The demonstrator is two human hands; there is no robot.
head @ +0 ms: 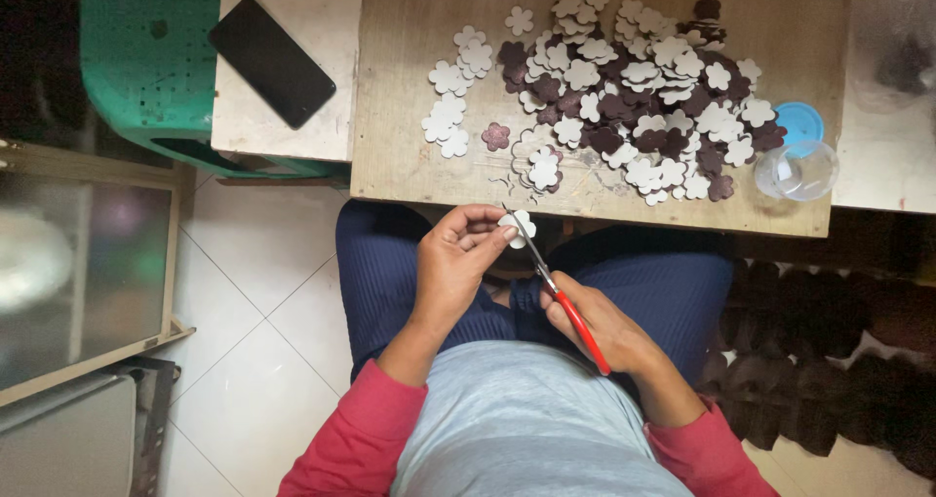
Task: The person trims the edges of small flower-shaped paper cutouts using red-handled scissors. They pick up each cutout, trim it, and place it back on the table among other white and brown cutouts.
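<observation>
Left hand (456,263): I see it pinching a white flower cutout (518,226).
Right hand (597,329): closed around red-handled scissors (561,297), blades at the cutout.

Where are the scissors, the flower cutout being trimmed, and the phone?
scissors (570,314): head view, on the red handle in the right hand.
flower cutout (522,226): head view, on its white face at the left hand's fingertips.
phone (271,61): head view, middle of the dark screen.
</observation>
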